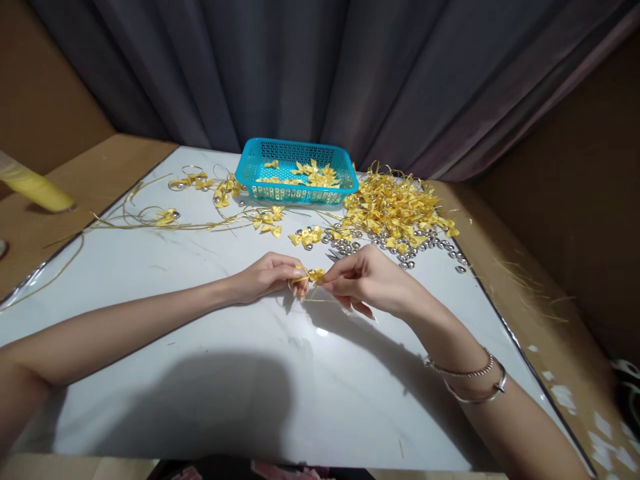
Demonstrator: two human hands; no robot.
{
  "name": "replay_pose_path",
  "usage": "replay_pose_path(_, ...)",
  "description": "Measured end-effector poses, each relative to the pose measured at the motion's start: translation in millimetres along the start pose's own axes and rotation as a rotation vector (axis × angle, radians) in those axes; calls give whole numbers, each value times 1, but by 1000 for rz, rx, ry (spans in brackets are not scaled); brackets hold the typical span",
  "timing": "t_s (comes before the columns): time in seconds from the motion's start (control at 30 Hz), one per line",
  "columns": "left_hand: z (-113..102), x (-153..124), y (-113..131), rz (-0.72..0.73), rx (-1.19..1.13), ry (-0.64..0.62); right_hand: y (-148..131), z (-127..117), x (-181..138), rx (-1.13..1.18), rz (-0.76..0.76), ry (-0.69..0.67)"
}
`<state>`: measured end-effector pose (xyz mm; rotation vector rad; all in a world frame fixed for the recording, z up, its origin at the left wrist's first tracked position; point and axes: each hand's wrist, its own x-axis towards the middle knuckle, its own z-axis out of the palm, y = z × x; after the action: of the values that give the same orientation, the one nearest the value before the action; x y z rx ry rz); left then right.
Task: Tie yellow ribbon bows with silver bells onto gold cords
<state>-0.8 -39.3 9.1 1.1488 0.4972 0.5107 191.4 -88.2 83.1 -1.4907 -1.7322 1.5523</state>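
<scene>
A small yellow ribbon bow [315,274] is held up between my two hands over the white tabletop. My left hand [275,275] pinches its left side, where a thin gold cord loops beneath the thumb. From the right, the thumb and forefinger of my right hand [367,283] are closed on the bow's other end. A gold strand hangs below the fingers. Just behind my right hand, the pointed metal tips of a tool [334,255] show; the rest of it is hidden. Silver bead-like pieces [345,240] lie scattered beyond it.
A blue plastic basket [297,195] with loose yellow bows stands at the back. To its right is a large heap of yellow bows with cords [395,203]. Long gold cords [200,225] stretch across the left side. A yellow cylindrical object [40,190] is at far left.
</scene>
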Motion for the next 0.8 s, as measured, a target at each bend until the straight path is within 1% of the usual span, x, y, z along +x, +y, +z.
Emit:
replay_pose_path(0.2,0,0,0,4,16,-5,0,0,1,136,11,-30)
replay_pose_path(0.47,-5,-3,-4,8,136,-39,5,0,2,320,115,-92)
replay_pose_path(0.63,-4,-4,-3,22,177,-24,7,1,4,357,121,-98)
replay_pose_path(0.8,-3,-2,-1,30,117,12,7,3,5,354,93,-81)
